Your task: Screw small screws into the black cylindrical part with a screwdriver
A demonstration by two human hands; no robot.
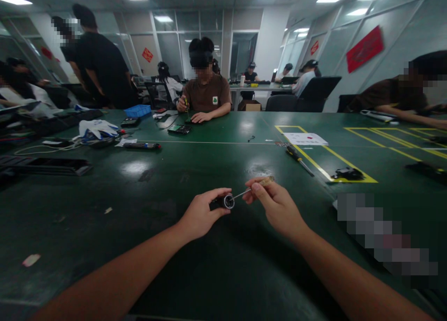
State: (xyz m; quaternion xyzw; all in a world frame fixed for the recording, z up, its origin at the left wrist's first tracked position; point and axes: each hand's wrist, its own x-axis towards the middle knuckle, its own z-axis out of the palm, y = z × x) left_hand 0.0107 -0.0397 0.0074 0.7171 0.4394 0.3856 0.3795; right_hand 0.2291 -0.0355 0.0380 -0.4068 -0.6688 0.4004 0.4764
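Observation:
My left hand (200, 215) is closed around a small black cylindrical part (219, 203) that has a light metallic ring at its open end. That end faces right, toward my right hand (275, 202). Between the fingers and thumb of my right hand is a screwdriver (241, 194) with a thin shaft and a yellowish translucent handle. Its tip reaches the ringed end of the black part; whether it sits inside cannot be made out. Both hands are above the green table (167, 274), near its middle.
Another screwdriver (298, 159) and black parts (347, 174) lie by yellow tape at right. A dark pen-like tool (141, 146), white gloves (98, 129) and a blue tray (137, 111) are at left. Across the table a person (206, 85) works on a device.

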